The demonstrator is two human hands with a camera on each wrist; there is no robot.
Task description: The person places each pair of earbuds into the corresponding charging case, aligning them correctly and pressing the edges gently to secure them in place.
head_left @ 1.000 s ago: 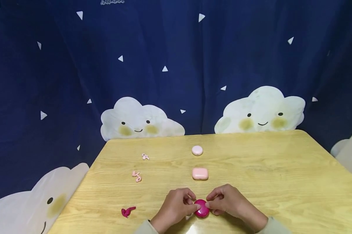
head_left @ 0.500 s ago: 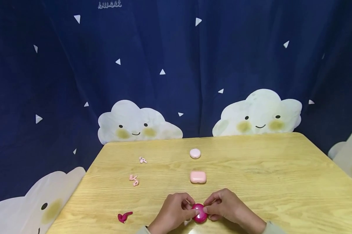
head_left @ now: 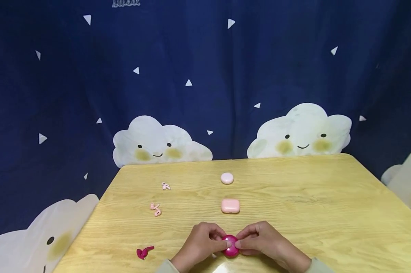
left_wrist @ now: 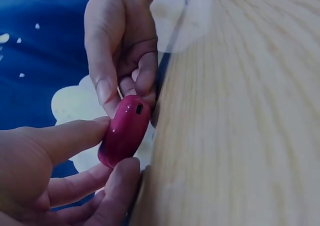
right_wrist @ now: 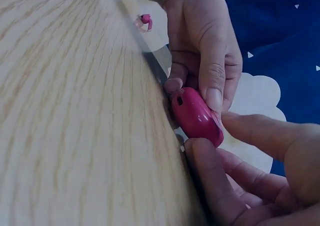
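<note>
A glossy magenta round earbud charging case [head_left: 230,246] is between both hands near the table's front edge. My left hand [head_left: 199,242] pinches its left side, thumb on top and fingers below. From the right, my right hand [head_left: 265,241] pinches it in the same way, with the two thumbs nearly meeting on the lid. A small dark charging port shows on the side of the magenta case [left_wrist: 125,130] in the left wrist view. Seen from the right wrist, the case [right_wrist: 195,115] is tilted close to the table edge. Fingers hide part of its underside.
Magenta earbuds [head_left: 145,253] lie on the wooden table [head_left: 311,204] to the left. Farther back are peach earbuds [head_left: 155,209] and pale pink earbuds [head_left: 166,186]. A peach rectangular case [head_left: 230,206] and a pale round case [head_left: 227,178] stand beyond the hands.
The head view has shifted slightly. Both hands keep their pinch on the magenta charging case, which has moved a little left and away from the front edge over the last half second.
</note>
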